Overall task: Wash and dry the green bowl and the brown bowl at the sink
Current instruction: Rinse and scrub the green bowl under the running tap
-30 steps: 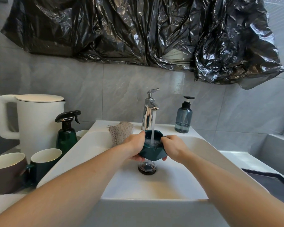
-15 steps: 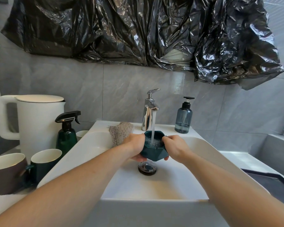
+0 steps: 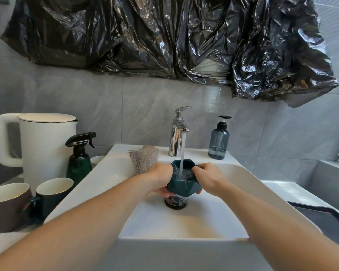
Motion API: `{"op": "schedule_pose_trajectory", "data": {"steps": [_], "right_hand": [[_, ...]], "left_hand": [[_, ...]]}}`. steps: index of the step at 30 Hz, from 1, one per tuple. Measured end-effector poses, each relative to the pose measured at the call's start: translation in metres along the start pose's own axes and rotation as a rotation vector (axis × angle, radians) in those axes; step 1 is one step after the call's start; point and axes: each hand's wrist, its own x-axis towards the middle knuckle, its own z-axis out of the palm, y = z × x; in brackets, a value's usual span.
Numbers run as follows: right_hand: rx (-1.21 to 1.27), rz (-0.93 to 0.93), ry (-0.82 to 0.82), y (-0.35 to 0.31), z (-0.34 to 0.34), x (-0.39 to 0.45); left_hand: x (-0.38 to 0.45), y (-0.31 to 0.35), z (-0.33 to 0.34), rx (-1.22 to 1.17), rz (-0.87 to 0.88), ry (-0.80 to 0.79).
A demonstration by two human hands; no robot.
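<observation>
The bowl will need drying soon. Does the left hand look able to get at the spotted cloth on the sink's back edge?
Probably yes. The spotted cloth lies just behind the left hand with nothing between them, but that hand is gripping the green bowl and must let go first.

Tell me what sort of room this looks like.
Probably a bathroom or small washroom used for dishes: a white basin with a running chrome tap, a soap pump bottle, and grey tiled walls.
</observation>
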Motion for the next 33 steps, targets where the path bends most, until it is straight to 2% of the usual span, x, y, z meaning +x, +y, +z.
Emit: {"op": "schedule_pose_trajectory", "data": {"steps": [17,33], "right_hand": [[0.036,-0.063,0.131,0.001,-0.002,0.0],[0.074,-0.024,0.143,0.0,0.0,0.003]], "left_hand": [[0.005,-0.001,-0.004,0.018,0.234,0.027],[0.009,-0.001,-0.003,-0.112,0.415,0.025]]}}
